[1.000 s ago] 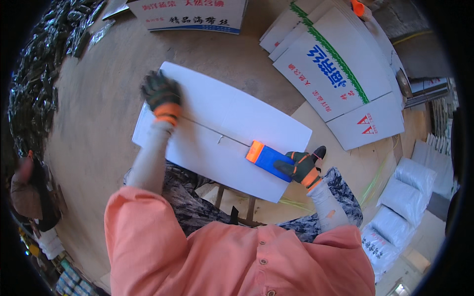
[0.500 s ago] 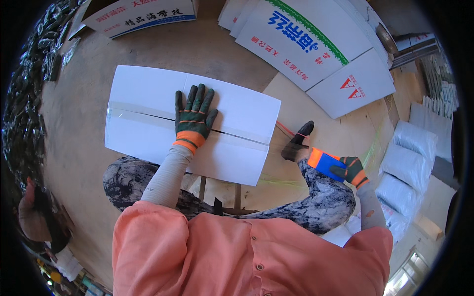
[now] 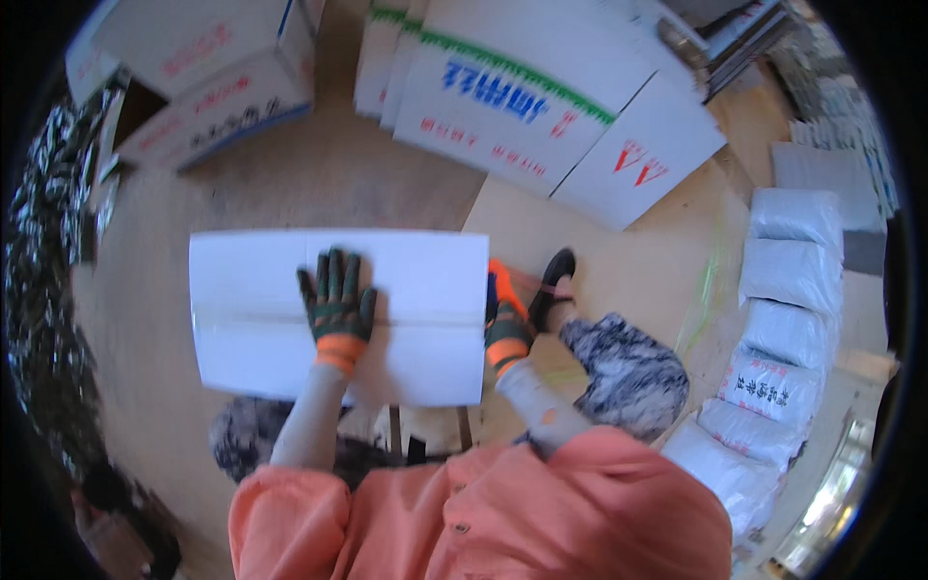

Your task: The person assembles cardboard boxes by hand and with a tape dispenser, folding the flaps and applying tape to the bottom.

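A white cardboard box [image 3: 251, 275] lies before me, its two flaps meeting along a seam that looks taped. My left hand [image 3: 337, 302], in a dark green and orange glove, presses flat on the flaps with fingers spread. At the box's right end, my gloved right hand [image 3: 507, 333] is closed round an orange and blue tape dispenser [image 3: 505, 288]. The box edge hides part of the dispenser, and motion blurs that hand. From this view I cannot tell whether tape touches the box.
Flattened printed cartons [image 3: 522, 116] lean at the back, and an open carton [image 3: 217, 111] stands at the back left. Filled white plastic bags [image 3: 788, 275] line the right side. Dark glossy packets [image 3: 48, 280] heap up along the left. My foot [image 3: 556, 287] rests right of the box.
My right hand has brought the tape dispenser leftward from beside my knee to the box's right end. My left hand still presses on the top. The whole view has shifted.
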### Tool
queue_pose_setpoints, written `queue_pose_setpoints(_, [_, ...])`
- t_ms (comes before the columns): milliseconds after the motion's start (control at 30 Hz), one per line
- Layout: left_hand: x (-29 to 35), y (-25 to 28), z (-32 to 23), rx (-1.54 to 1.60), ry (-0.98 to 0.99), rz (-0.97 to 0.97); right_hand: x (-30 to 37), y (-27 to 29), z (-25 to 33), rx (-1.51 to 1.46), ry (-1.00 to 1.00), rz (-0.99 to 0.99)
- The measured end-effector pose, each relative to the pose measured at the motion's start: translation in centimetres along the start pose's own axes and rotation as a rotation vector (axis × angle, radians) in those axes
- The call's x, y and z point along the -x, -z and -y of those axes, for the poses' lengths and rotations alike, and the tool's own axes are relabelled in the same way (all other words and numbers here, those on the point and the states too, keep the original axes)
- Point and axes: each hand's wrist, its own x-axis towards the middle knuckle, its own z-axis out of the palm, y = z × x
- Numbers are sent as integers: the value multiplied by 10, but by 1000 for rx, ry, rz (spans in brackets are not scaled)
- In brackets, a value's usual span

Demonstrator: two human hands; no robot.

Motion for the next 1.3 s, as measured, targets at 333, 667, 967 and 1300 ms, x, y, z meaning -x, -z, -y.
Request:
queue_pose_setpoints(333, [-4, 17, -3, 6, 15, 17, -175, 191, 34, 281, 299, -845])
queue_pose_setpoints(667, [2, 24, -7, 46, 38, 17, -233, 331, 76, -33, 617, -1132])
queue_pose_setpoints(967, [12, 6, 5, 60, -44, -85, 21, -48, 24, -563, 216, -531])
queue_pose_setpoints(1300, [55, 81, 235, 283, 890, 44, 8, -52, 18, -696, 207, -424])
